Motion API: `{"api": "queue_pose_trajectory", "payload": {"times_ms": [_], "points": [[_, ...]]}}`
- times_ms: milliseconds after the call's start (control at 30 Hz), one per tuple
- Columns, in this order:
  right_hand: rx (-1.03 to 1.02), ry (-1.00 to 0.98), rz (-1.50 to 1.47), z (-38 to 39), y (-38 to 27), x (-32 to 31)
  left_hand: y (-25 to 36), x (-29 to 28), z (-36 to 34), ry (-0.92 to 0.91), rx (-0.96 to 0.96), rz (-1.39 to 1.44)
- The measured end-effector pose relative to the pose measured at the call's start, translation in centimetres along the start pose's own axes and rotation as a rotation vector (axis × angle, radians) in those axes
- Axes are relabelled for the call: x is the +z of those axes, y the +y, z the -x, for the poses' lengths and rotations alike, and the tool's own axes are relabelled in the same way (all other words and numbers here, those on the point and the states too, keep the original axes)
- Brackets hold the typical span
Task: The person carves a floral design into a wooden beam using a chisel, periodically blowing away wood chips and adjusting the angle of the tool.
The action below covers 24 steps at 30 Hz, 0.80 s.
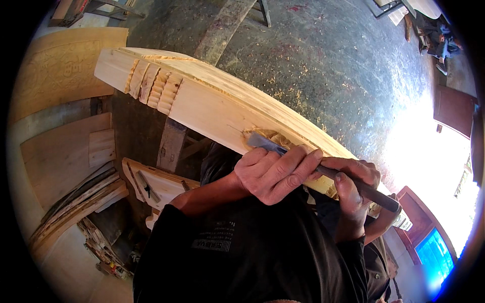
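Observation:
A long pale wooden beam [212, 108] runs slantwise across the view, from the upper left to the lower right. Several carved ridges [156, 87] cross its far left end. Around the neck of a chisel [266, 143], my left hand [278, 171] is closed, low near the blade. The flat metal tip rests at a rough, cut hollow [275, 136] in the beam's near face. My right hand [352, 184] grips the dark handle further back, thumb along its near side. The handle's butt sticks out past that hand, to the lower right.
Another person's forearm [381, 227] shows just beyond my right wrist. Wood chips lie on the dark floor [303, 65] behind the beam. On the left are a carved panel [70, 65], stacked boards [81, 204] and a pale wooden piece [156, 189] bearing tools. A trestle leg [172, 144] stands below the beam.

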State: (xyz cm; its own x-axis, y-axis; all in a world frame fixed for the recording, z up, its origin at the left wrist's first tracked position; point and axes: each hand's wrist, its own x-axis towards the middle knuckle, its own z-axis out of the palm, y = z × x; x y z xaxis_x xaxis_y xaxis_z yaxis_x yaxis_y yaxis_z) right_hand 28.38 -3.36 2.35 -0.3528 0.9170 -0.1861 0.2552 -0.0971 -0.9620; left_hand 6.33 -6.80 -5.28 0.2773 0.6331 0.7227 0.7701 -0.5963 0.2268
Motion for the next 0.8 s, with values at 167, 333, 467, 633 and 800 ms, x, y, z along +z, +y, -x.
{"api": "queue_pose_trajectory", "payload": {"times_ms": [167, 333, 467, 633, 800], "points": [[-0.009, -0.019, -0.029, -0.2, -0.5, -0.2, -0.3, -0.5, -0.1, -0.044, 0.029, 0.031], [0.003, -0.046, -0.045, -0.3, 0.0, -0.3, -0.3, -0.4, -0.3, -0.020, 0.023, 0.002], [0.032, -0.032, -0.087, -0.3, 0.2, 0.0, -0.2, 0.0, -0.1, 0.018, 0.014, -0.032], [0.074, -0.020, -0.096, -0.4, 0.0, 0.2, -0.2, -0.2, 0.0, 0.000, 0.014, -0.031], [0.025, -0.008, -0.005, 0.0, 1.1, 0.2, -0.2, -0.2, 0.3, -0.003, 0.014, -0.021]]}}
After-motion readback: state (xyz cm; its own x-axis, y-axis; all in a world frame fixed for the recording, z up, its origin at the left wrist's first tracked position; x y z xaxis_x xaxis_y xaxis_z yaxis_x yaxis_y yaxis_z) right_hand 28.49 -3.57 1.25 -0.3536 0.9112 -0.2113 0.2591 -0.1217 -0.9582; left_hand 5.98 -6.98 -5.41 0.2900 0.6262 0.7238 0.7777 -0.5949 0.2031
